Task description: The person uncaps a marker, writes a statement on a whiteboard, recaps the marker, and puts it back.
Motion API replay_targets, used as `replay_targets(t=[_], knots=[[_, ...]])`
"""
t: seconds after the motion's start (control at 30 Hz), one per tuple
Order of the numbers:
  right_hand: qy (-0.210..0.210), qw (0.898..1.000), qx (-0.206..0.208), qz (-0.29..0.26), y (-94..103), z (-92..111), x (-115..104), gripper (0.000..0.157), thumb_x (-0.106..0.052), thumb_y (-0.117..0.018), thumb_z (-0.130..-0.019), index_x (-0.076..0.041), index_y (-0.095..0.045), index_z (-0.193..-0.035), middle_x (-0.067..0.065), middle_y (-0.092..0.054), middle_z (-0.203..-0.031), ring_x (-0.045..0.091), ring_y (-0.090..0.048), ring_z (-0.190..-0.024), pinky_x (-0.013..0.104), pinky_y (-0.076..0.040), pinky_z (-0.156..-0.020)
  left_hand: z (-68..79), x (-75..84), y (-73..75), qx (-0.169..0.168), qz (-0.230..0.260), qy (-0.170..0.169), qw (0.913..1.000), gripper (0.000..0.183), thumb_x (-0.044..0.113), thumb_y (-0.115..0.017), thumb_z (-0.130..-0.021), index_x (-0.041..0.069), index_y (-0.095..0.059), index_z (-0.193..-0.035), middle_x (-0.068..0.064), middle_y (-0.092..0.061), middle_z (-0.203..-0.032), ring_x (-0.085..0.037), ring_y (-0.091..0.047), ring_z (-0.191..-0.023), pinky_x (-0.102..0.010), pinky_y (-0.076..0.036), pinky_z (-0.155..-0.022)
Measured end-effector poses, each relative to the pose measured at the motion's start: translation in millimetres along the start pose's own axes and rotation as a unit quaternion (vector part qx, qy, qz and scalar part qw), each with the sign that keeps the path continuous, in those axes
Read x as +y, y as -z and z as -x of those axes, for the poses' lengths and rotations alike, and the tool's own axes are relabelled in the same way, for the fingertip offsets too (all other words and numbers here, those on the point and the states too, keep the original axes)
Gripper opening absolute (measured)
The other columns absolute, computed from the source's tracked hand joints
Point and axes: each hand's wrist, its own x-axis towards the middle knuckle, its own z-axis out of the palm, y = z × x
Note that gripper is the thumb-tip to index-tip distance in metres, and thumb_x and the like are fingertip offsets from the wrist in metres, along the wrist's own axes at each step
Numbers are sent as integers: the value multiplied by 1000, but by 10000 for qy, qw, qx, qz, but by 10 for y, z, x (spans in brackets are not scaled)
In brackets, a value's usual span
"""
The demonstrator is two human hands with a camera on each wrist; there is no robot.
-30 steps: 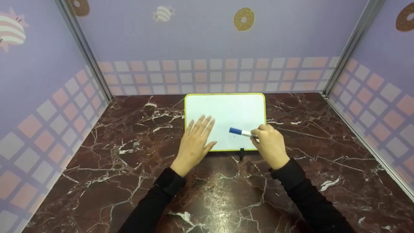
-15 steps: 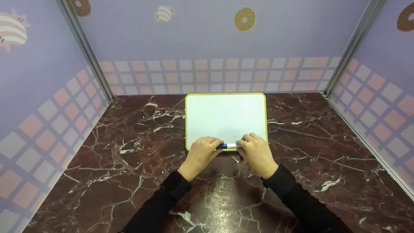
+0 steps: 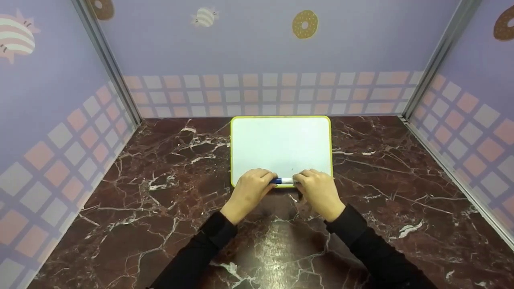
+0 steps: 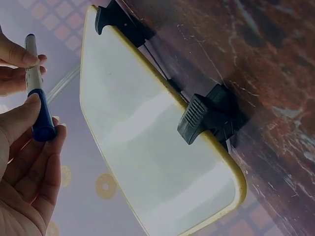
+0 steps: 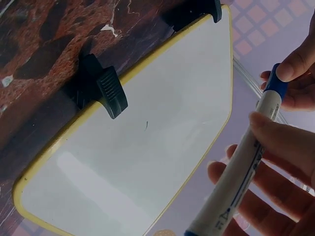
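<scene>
A whiteboard marker (image 3: 286,180) with a white barrel is held level between both hands. My left hand (image 3: 249,193) pinches its blue cap (image 4: 44,115) between thumb and fingers. The barrel is gripped by my right hand (image 3: 320,192), whose thumb lies along it in the right wrist view. The cap sits on the marker. Behind them stands a whiteboard (image 3: 281,140) with a yellow frame, its lower edge partly hidden by the hands in the head view. One short dark stroke (image 5: 146,125) shows on its surface.
Black stand clips (image 4: 199,118) hold the whiteboard's lower edge above the dark red marbled table (image 3: 160,224). Purple patterned panels (image 3: 257,48) close off the back and both sides, with metal posts (image 3: 435,60) at the corners.
My left hand has left the whiteboard's surface and taken the marker's cap. My right hand has brought the marker down and left to the board's lower edge. Little differs over the last half second.
</scene>
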Motion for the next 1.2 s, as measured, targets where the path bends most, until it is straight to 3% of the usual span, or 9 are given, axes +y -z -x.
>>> replay_targets(t=[0.47, 0.77, 1.0, 1.2], knots=[[-12, 9993, 226, 305, 10, -3, 54, 19, -13, -86, -72, -10, -74, -85, 3, -73, -82, 21, -68, -70, 33, -54, -56, -2, -39, 37, -25, 324, 189, 9993, 17, 19, -73, -88, 6, -74, -100, -4, -74, -91, -19, -70, -81, -30, -58, -75], [-229, 9989, 279, 288, 39, -16, 151, 18, -12, -86, -72, -9, -72, -82, 4, -72, -80, 21, -66, -67, 35, -54, -56, -10, -210, 123, 217, 521, 422, 9975, 19, 20, -72, -88, 5, -74, -99, -6, -75, -92, -22, -71, -82, -34, -58, -77], [-413, 9983, 307, 271, 69, -21, 203, 19, -13, -87, -70, -9, -73, -83, 4, -73, -80, 22, -67, -68, 36, -55, -57, -13, -460, 276, 544, 304, 1088, 9921, 19, 18, -75, -86, 5, -74, -99, -10, -76, -95, -26, -73, -84, -38, -60, -77], [-399, 9983, 312, 271, 83, -23, 216, 19, -13, -87, -70, -9, -74, -83, 5, -73, -80, 22, -68, -68, 37, -56, -56, 40, -752, 430, 609, -8, 2051, 9768, 21, 17, -75, -87, 2, -74, -101, -17, -75, -97, -34, -73, -81, -44, -60, -71]])
